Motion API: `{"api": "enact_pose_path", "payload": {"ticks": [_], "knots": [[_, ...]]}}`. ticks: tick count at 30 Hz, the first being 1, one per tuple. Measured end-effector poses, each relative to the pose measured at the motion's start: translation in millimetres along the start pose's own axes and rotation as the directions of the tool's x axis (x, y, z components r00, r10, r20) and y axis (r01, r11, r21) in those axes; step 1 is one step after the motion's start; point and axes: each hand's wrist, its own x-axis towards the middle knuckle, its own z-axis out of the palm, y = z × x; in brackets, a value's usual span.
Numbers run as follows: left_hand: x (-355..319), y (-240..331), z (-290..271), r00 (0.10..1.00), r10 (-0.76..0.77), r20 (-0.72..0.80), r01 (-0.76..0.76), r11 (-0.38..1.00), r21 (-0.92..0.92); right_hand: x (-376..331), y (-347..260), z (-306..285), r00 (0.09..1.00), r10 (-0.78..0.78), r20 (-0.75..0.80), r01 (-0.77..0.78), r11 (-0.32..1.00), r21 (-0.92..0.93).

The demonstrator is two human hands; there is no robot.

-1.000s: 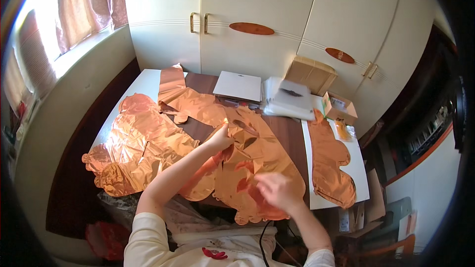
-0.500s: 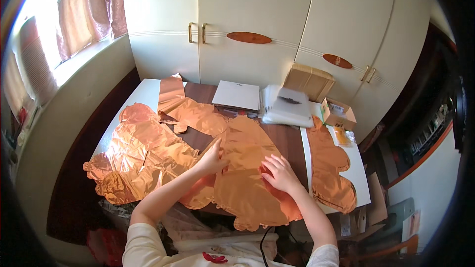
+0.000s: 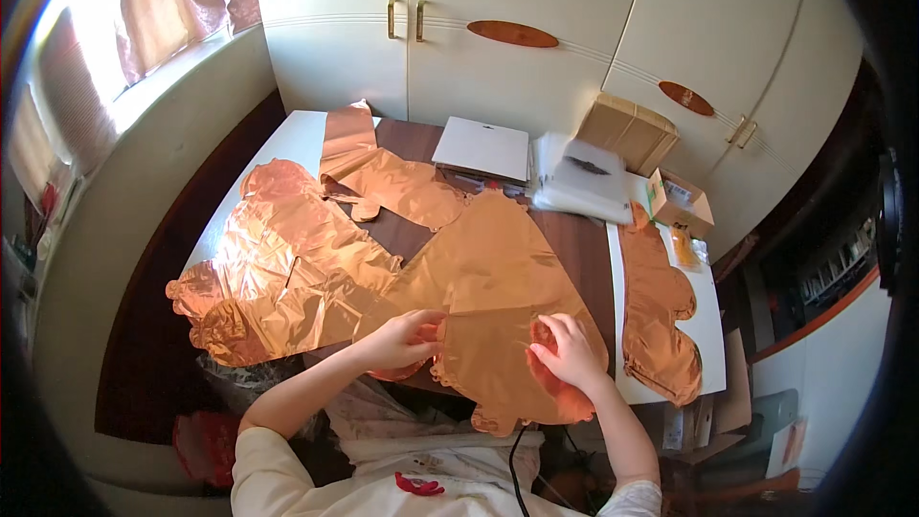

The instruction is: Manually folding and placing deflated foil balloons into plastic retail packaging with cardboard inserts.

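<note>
Over the brown wooden tabletop [image 3: 574, 239], left hand [image 3: 412, 337] and right hand [image 3: 567, 354] have shifted bodyward along the flat copper-coloured foil sheet [image 3: 493, 268], apparently steadying it. Grip: I cannot tell.

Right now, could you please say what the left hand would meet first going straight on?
The left hand would probably meet the middle copper foil sheet to its right, though depth is unclear.

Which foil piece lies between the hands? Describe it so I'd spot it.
Find the brown table, then the left hand and right hand at its near side. Between them lies the copper foil sheet. It's mostly smooth, creased across, unlike crumpled foil to its left or the wavy-edged piece to its right.
</note>
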Motion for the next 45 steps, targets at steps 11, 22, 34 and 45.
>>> {"api": "enact_pose_path", "payload": {"ticks": [11, 22, 34, 45], "knots": [[-6, 10, 8, 0.994, -0.047, 0.094, 0.040, 0.997, 0.072, 19, -6, 7, 0.998, 0.040, 0.054, -0.052, 0.970, 0.238], [29, -28, -16, 0.953, 0.300, -0.042, -0.180, 0.671, 0.719, 77, 36, 19, 0.987, 0.149, -0.067, -0.106, 0.896, 0.431], [102, -57, -41, 0.927, 0.374, -0.015, -0.275, 0.707, 0.651, 200, 79, 52, 0.920, 0.385, -0.068, -0.257, 0.726, 0.638], [83, -44, -42, 0.950, 0.308, -0.052, -0.183, 0.684, 0.706, 173, 55, 28, 0.977, 0.185, -0.103, -0.120, 0.884, 0.452]]}}
